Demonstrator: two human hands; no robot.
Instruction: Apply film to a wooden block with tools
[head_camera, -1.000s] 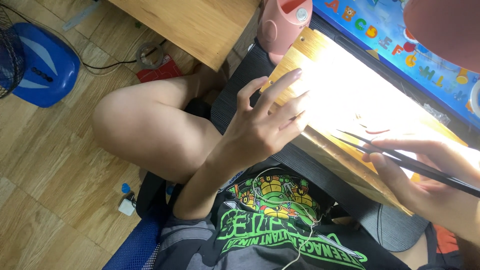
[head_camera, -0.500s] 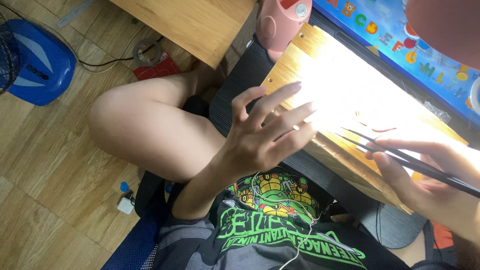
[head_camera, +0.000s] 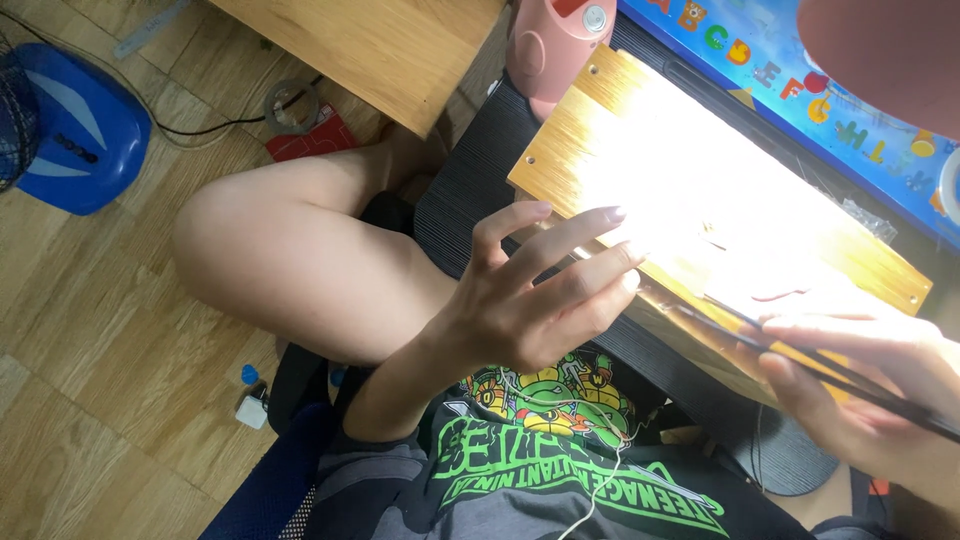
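Golden wood, glaring under strong light, makes up the board (head_camera: 720, 190) that lies slanted across the dark worktop (head_camera: 470, 200) in front of the seated person. The board sits at right of centre, its near edge just over the lap, so both hands can reach it without leaning.

The left hand (head_camera: 530, 300) hangs just off the board's near left edge, palm turned toward the body, its fingers (head_camera: 575, 228) spread and loosely curled, holding nothing; the fingertips come close to the wood, though whether they touch it cannot be told through the glare. That open pose looks like a hand kept ready to steady the board.

The right hand (head_camera: 860, 380), at the near right, pinches a pair of thin dark sticks (head_camera: 800, 355) between thumb and fingers, the sticks running out along the board's near edge. Holding them low and nearly flat brings their tips onto the lit surface.

A pink container (head_camera: 555, 45) stands at the far end of the board, beside a bright blue mat with coloured letters (head_camera: 800, 80). On the wooden floor at far left sits a blue fan (head_camera: 70, 130).
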